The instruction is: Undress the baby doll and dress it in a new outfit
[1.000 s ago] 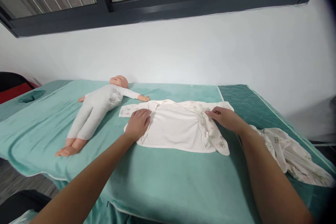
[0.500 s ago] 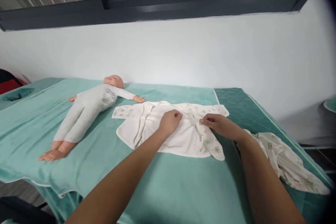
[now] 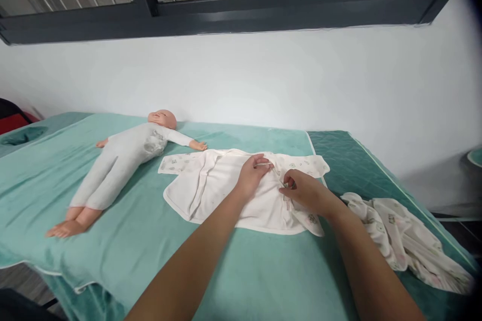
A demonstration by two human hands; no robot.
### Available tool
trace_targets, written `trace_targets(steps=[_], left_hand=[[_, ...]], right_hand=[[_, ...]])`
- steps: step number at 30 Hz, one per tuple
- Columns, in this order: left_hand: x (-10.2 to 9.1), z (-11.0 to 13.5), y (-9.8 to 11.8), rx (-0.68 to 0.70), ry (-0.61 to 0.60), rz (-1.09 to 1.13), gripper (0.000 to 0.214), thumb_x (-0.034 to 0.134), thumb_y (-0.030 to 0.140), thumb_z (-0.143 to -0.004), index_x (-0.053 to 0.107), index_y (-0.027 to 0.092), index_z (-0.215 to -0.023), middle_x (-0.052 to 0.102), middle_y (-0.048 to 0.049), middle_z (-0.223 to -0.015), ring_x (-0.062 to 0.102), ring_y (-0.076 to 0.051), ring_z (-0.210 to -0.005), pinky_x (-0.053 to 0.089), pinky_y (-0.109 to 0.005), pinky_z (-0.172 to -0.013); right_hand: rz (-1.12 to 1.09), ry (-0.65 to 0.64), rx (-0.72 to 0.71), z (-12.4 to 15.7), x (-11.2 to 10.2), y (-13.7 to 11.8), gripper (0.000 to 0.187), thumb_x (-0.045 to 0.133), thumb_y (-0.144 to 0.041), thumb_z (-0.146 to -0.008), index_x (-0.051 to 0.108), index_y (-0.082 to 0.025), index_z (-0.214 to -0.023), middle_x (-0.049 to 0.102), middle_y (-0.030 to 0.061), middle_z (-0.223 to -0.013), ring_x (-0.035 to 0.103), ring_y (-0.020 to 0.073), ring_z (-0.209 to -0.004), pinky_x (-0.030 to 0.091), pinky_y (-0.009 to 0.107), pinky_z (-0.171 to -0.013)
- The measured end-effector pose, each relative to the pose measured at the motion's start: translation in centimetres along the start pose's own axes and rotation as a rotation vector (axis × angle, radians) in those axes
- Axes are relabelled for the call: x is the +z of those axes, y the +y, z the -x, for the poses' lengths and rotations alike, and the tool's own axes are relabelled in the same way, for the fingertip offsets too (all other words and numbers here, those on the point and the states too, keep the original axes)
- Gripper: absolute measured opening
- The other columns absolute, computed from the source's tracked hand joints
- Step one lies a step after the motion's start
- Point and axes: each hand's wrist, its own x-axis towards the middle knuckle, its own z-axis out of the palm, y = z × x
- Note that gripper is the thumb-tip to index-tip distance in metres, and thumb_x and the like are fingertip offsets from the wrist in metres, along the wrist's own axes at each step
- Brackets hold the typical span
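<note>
A white baby garment (image 3: 211, 185) with small printed figures lies spread on the teal towel (image 3: 150, 241). My left hand (image 3: 253, 175) rests on its middle, fingers pinched on a thin tie or fold near the front opening. My right hand (image 3: 303, 191) sits close beside it, fingers closed on the same part of the garment. The two hands nearly touch. A baby doll (image 3: 124, 158) in a pale grey suit lies on its back to the left, arms out, one hand near the garment's sleeve.
A second crumpled printed garment (image 3: 406, 241) lies at the right on the dark green quilted cover (image 3: 346, 155). A white wall and a dark-framed barred window stand behind the table. A red and black seat shows at far left.
My left hand moved right from the garment's left edge to its middle. My right hand drew in to meet it. The garment's left flap now lies loosely folded back.
</note>
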Motion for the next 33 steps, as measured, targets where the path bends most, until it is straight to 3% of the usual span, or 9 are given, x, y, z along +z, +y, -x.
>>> trace_targets(steps=[4, 8, 11, 15, 21, 23, 25, 29, 33], left_hand=[[-0.6, 0.1, -0.5, 0.028, -0.032, 0.023, 0.054, 0.069, 0.028, -0.076, 0.05, 0.012, -0.124, 0.05, -0.0127, -0.13, 0.062, -0.01, -0.098, 0.048, -0.029, -0.098], [-0.4, 0.2, -0.6, 0.108, -0.019, -0.234, 0.043, 0.066, 0.034, -0.079, 0.058, 0.016, -0.118, 0.058, -0.005, -0.102, 0.054, -0.003, -0.082, 0.043, -0.017, -0.078], [-0.3, 0.4, -0.4, 0.133, -0.029, -0.339, 0.045, 0.062, 0.042, -0.081, 0.059, 0.018, -0.119, 0.051, -0.001, -0.082, 0.045, -0.001, -0.072, 0.037, -0.014, -0.068], [-0.4, 0.5, -0.2, 0.137, -0.071, -0.298, 0.047, 0.063, 0.044, -0.08, 0.059, 0.017, -0.118, 0.045, 0.0001, -0.079, 0.043, -0.001, -0.069, 0.036, -0.013, -0.065], [-0.5, 0.4, 0.0, 0.117, 0.016, -0.188, 0.048, 0.068, 0.042, -0.077, 0.06, 0.017, -0.118, 0.052, -0.002, -0.095, 0.043, 0.001, -0.072, 0.036, -0.011, -0.063], [-0.5, 0.6, 0.3, 0.087, -0.005, -0.104, 0.055, 0.07, 0.041, -0.076, 0.059, 0.02, -0.124, 0.053, -0.0055, -0.116, 0.051, -0.001, -0.083, 0.04, -0.012, -0.068], [-0.6, 0.7, 0.5, 0.059, -0.051, -0.001, 0.062, 0.07, 0.041, -0.076, 0.053, 0.023, -0.132, 0.046, -0.0086, -0.134, 0.055, -0.006, -0.093, 0.044, -0.014, -0.07], [-0.8, 1.0, 0.9, 0.019, -0.159, 0.121, 0.068, 0.069, 0.041, -0.078, 0.043, 0.029, -0.14, 0.035, -0.0094, -0.147, 0.057, -0.01, -0.098, 0.051, -0.02, -0.072], [-0.7, 1.3, 1.0, 0.034, -0.269, 0.16, 0.074, 0.071, 0.031, -0.076, 0.039, 0.033, -0.143, 0.023, -0.0057, -0.155, 0.056, -0.011, -0.11, 0.055, -0.03, -0.092]], right_hand=[[-0.072, 0.003, 0.002, -0.1, -0.7, -0.1, 0.021, 0.047, -0.035, -0.084, 0.057, -0.017, -0.089, 0.058, 0.0001, -0.08, 0.046, 0.0052, -0.07, 0.029, 0.019, -0.064], [-0.418, -0.086, -0.088, 0.4, -0.8, -1.0, 0.03, 0.05, -0.045, -0.086, 0.054, -0.017, -0.095, 0.053, -0.0004, -0.076, 0.044, 0.0045, -0.067, 0.034, 0.017, -0.063], [-0.578, -0.158, -0.141, 0.7, -0.6, -1.5, 0.036, 0.048, -0.05, -0.087, 0.052, -0.016, -0.099, 0.052, 0.0, -0.075, 0.045, 0.0047, -0.067, 0.036, 0.017, -0.063], [-0.495, -0.162, -0.124, 0.9, -0.5, -1.8, 0.039, 0.045, -0.052, -0.089, 0.055, -0.016, -0.099, 0.057, 0.0008, -0.078, 0.047, 0.0044, -0.068, 0.035, 0.016, -0.063], [-0.442, -0.242, -0.097, 1.2, -0.7, -2.1, 0.045, 0.049, -0.059, -0.085, 0.057, -0.016, -0.095, 0.06, 0.0015, -0.079, 0.052, 0.0062, -0.067, 0.039, 0.018, -0.065], [-0.402, -0.114, -0.067, 0.7, -0.8, -1.6, 0.046, 0.047, -0.059, -0.086, 0.059, -0.016, -0.094, 0.061, 0.0023, -0.081, 0.052, 0.0067, -0.069, 0.039, 0.019, -0.067], [-0.322, 0.131, 0.004, 0.0, -0.9, -0.5, 0.043, 0.046, -0.056, -0.087, 0.06, -0.016, -0.095, 0.063, 0.0033, -0.088, 0.055, 0.0085, -0.077, 0.041, 0.021, -0.074], [0.01, 0.543, 0.223, -1.3, -1.5, 3.6, 0.041, 0.05, -0.046, -0.085, 0.061, -0.017, -0.112, 0.058, 0.0104, -0.12, 0.052, 0.0208, -0.112, 0.039, 0.033, -0.098], [0.126, 0.566, 0.441, -1.5, -2.3, 7.6, 0.057, 0.053, -0.043, -0.081, 0.054, -0.014, -0.13, 0.052, 0.0161, -0.127, 0.046, 0.028, -0.122, 0.036, 0.039, -0.102]])
